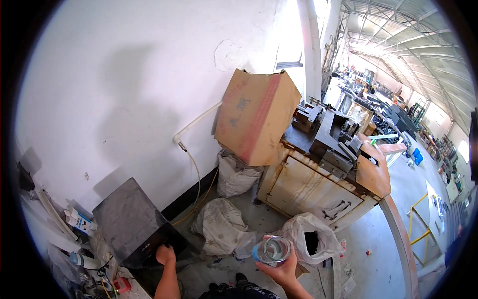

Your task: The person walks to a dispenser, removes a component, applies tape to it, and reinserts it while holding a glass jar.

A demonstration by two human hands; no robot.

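Right hand (282, 271): fingers curled around the side of a clear vessel, holding it up in front of the body.
Clear vessel (274, 250): round, see-through, its mouth turned up toward the camera (some blue shows at its left side).
Left hand (165, 253): fingers bent at the front of a black appliance; the tips are lost against the dark panel, so I cannot tell whether they grip or only touch it.
Black appliance (130, 214): box-shaped, with a dusty top, standing at the left near the pale wall (109, 79).
Sacks: an open white sack (294, 230) beyond the right hand, its inside dark; a crumpled sack (219, 224) on the floor, between the appliance and the open one.
Cardboard box (254, 117): tilted, above another pale sack (236, 174), beside the rusty cabinet (308, 189).
Metal machine (333, 142): on top of that cabinet.
Lower left: red device (121, 284) among cables, near a blue-and-white carton (79, 222).
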